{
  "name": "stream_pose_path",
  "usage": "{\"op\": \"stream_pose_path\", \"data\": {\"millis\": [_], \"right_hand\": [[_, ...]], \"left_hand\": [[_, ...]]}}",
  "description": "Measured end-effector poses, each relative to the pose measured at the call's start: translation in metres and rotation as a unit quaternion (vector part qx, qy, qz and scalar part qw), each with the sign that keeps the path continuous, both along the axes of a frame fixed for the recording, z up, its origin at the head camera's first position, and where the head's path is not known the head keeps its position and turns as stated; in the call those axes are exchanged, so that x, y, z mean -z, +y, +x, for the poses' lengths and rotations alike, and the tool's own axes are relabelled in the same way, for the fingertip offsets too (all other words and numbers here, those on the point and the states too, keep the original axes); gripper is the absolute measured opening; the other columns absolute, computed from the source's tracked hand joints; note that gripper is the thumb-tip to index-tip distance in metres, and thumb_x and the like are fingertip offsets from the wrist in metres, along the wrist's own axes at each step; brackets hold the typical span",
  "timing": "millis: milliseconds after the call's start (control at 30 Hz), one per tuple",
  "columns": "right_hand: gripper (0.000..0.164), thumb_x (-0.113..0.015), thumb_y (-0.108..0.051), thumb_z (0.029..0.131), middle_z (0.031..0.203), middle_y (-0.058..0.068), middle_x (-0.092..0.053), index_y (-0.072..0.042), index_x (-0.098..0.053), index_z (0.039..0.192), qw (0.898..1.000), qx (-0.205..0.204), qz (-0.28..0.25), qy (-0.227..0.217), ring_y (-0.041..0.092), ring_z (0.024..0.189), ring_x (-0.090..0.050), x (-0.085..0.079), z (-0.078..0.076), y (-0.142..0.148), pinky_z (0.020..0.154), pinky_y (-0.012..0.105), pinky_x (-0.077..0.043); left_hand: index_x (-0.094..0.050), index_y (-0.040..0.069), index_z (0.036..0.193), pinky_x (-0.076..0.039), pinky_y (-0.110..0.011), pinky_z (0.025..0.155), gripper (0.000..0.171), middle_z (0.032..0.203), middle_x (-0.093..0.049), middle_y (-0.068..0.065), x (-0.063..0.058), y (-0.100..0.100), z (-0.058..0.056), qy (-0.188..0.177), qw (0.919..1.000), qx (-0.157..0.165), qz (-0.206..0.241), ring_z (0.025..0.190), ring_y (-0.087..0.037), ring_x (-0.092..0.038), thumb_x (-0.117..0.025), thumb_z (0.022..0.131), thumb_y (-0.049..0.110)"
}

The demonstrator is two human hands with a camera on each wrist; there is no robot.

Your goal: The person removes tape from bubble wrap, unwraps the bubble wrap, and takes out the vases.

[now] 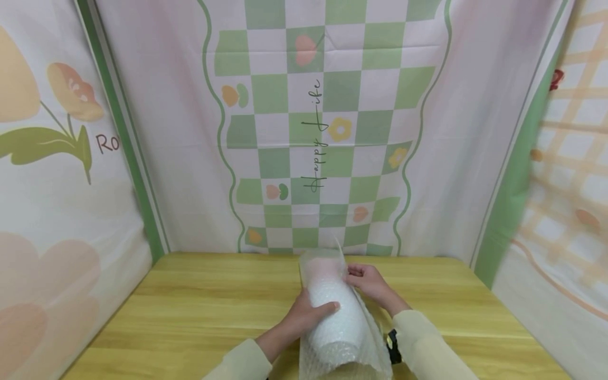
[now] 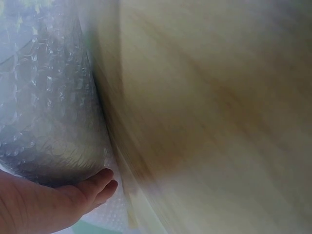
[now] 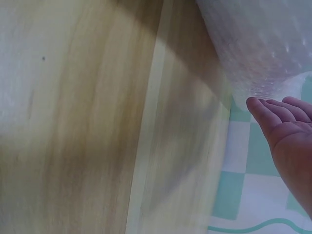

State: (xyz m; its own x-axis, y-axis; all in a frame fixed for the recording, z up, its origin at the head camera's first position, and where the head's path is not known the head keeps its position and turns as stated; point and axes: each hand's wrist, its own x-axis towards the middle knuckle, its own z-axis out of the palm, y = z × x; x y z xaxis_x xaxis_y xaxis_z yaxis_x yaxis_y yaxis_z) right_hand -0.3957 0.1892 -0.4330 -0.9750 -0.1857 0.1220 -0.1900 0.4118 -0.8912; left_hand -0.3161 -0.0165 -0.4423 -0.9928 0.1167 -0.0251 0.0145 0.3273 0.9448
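Observation:
A white rounded object with a pinkish far end (image 1: 334, 327) lies lengthwise on the table, inside clear bubble wrap (image 1: 375, 364). What kind of object it is, I cannot tell through the wrap. My left hand (image 1: 311, 315) grips its left side, thumb across the top; the left wrist view shows that hand (image 2: 63, 202) with fingertips against the wrapped side. Near the far right edge, my right hand (image 1: 372, 285) pinches the wrap's edge between thumb and fingers. In the right wrist view, the fingertips of this hand (image 3: 292, 134) meet the wrap's far end.
The wood-grain table (image 1: 214, 295) extends to both sides of the wrapped object. A checkered green-and-white cloth (image 1: 304, 158) hangs behind the table's far edge, and printed cloths (image 1: 62, 211) hang at both sides. A dark wrist strap (image 1: 393, 347) shows by the right sleeve.

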Motion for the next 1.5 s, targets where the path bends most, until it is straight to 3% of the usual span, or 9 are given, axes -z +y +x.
{"op": "stream_pose_path", "data": {"millis": [367,767,1033,1500], "right_hand": [[0.041,-0.059,-0.011,0.097,0.124,0.027,-0.06,0.014,-0.053,0.128,0.999,-0.002,0.024,0.04,0.037,0.116,-0.057,0.0038,0.0007,-0.0036,0.095,0.042,-0.049],[0.04,-0.058,-0.01,0.097,0.124,0.028,-0.059,0.016,-0.053,0.127,0.997,0.018,0.045,0.059,0.038,0.118,-0.055,0.0034,0.0022,-0.0067,0.096,0.044,-0.048],[0.04,-0.055,-0.012,0.098,0.125,0.026,-0.059,0.013,-0.053,0.129,0.997,0.021,0.057,0.053,0.037,0.116,-0.056,0.0031,0.0026,-0.0069,0.095,0.044,-0.049],[0.043,-0.051,-0.017,0.099,0.127,0.028,-0.057,0.013,-0.051,0.13,0.996,0.023,0.065,0.05,0.04,0.116,-0.055,0.0016,0.0033,-0.0092,0.095,0.047,-0.049]], "left_hand": [[-0.031,-0.009,0.144,-0.047,-0.054,0.093,0.099,0.132,-0.048,-0.026,0.0012,-0.0001,0.0002,0.013,0.9999,-0.002,-0.003,0.117,-0.039,-0.051,-0.076,0.079,0.05],[-0.029,-0.009,0.144,-0.046,-0.056,0.093,0.1,0.133,-0.047,-0.027,0.002,0.0002,0.0003,0.014,0.9999,-0.002,-0.001,0.117,-0.041,-0.05,-0.076,0.079,0.05],[-0.033,-0.008,0.143,-0.048,-0.054,0.091,0.096,0.129,-0.051,-0.024,0.0046,0.0001,-0.0008,0.026,0.9997,-0.001,0.002,0.114,-0.038,-0.052,-0.077,0.078,0.048],[-0.03,-0.007,0.145,-0.047,-0.056,0.092,0.098,0.132,-0.048,-0.025,0.0021,-0.0011,-0.0006,0.013,0.9999,0.005,0.005,0.116,-0.039,-0.051,-0.076,0.079,0.049]]}}
